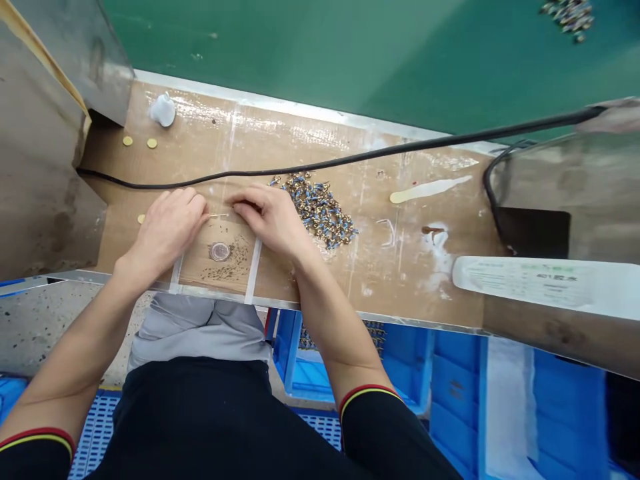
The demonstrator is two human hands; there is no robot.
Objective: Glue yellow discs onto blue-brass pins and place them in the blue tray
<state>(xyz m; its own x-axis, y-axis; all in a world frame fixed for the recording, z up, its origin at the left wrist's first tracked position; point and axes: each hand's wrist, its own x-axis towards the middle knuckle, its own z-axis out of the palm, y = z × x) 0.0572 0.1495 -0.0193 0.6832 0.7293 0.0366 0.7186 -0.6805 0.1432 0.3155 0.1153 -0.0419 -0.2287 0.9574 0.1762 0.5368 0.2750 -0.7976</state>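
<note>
My left hand (pixel 173 223) rests over the work board, its fingers closed. A thin pale stick (pixel 219 215) sticks out from its fingertips toward the right. My right hand (pixel 274 219) is just across from it, thumb and forefinger pinched together; whatever is between them is too small to make out. Beside the right hand lies a heap of small brass-coloured parts with blue bits (pixel 323 210). Below and between my hands a round metal disc (pixel 220 251) is set on the board, with dark specks scattered around it.
A black cable (pixel 320 163) crosses behind my hands. Yellow discs (pixel 151 143) and a white cap-like piece (pixel 163 110) lie at the back left. A white labelled strip (pixel 545 283) juts in at right. Blue bins (pixel 410 367) stand below the board's front edge.
</note>
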